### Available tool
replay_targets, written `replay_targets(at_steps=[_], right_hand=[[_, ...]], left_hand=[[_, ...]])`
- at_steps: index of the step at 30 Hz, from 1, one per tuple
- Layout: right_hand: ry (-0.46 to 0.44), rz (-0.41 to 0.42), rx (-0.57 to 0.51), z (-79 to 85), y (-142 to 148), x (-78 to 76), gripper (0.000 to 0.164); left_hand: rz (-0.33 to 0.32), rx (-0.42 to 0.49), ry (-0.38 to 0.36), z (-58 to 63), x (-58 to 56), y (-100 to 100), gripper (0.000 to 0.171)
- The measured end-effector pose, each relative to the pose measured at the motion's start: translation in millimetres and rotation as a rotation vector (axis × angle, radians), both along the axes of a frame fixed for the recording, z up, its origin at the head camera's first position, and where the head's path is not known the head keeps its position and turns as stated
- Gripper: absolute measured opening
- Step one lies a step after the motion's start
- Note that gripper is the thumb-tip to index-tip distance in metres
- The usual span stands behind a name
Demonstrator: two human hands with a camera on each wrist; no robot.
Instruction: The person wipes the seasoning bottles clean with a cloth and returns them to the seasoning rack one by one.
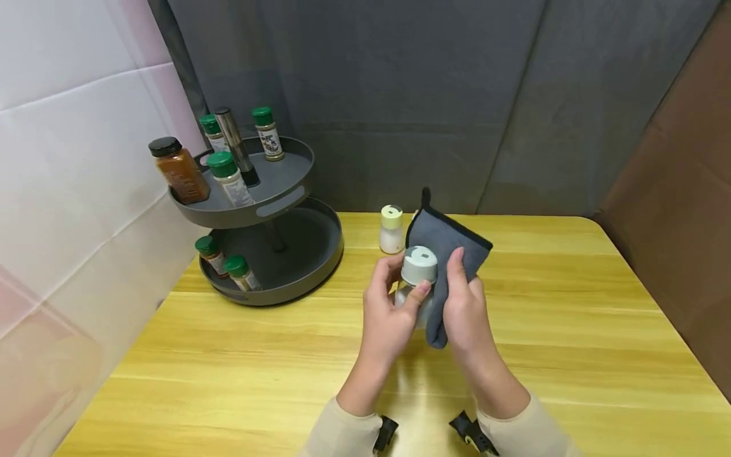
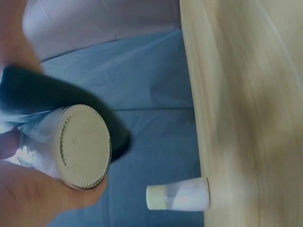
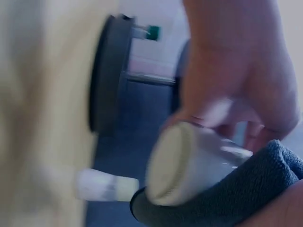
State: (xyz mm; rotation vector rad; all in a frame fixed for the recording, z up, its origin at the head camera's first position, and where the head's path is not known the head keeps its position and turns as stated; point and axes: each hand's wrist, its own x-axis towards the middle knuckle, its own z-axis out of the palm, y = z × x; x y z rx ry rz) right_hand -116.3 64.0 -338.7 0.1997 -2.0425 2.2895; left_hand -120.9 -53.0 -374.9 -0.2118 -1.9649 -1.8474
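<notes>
A glass shaker jar with a pale grey-white lid (image 1: 419, 265) is gripped in my left hand (image 1: 388, 314), thumb near the lid's lower edge. It is raised off the table, and its round ridged base (image 2: 86, 146) faces the left wrist camera. My right hand (image 1: 465, 311) holds a grey cleaning cloth (image 1: 448, 231) with black edging and a hanging loop, thumb on top. The cloth lies against the jar's right side and hides part of it. In the right wrist view, the cloth (image 3: 236, 189) runs along the jar's body (image 3: 203, 161).
A small shaker with a yellow lid (image 1: 391, 228) stands behind my hands, near the table's back edge. At the left is a grey two-tier turntable (image 1: 285, 292), carrying several green-capped spice bottles (image 1: 268, 133), a brown black-capped jar (image 1: 179, 171) and a slim metallic grinder (image 1: 235, 145).
</notes>
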Motion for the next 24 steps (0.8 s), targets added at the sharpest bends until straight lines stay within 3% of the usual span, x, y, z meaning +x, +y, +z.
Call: replay_targets(at_steps=[2, 5, 8, 11, 15, 19, 24], right_hand=[[0.053, -0.016, 0.009, 2.5, 0, 0.8, 0.069], [0.089, -0.028, 0.011, -9.5, -3, 2.4, 0.062], [0.069, -0.011, 0.011, -28.9, -7, 1.4, 0.060], [0.017, 0.013, 0.015, -37.8, -8, -1.1, 0.062], [-0.005, 0.012, 0.001, -26.1, -5, -3.9, 0.066], [0.097, -0.031, -0.039, -10.2, -6, -2.9, 0.062], [0.206, -0.052, -0.018, -16.7, -13, -2.3, 0.054]], left_hand=[[-0.012, 0.007, 0.003, 0.4, 0.8, 2, 0.046], [-0.012, 0.021, 0.002, 1.2, 1.4, 2, 0.046], [0.005, 0.016, 0.013, 4.1, -0.2, 1, 0.047], [0.020, 0.005, 0.032, 6.6, -2.9, -2, 0.047], [0.010, 0.001, 0.039, 5.6, -4.7, -1, 0.047], [-0.028, 0.014, 0.043, 4.5, -4.5, 2, 0.048], [-0.010, 0.052, 0.059, 7.1, 0.0, 5, 0.048]])
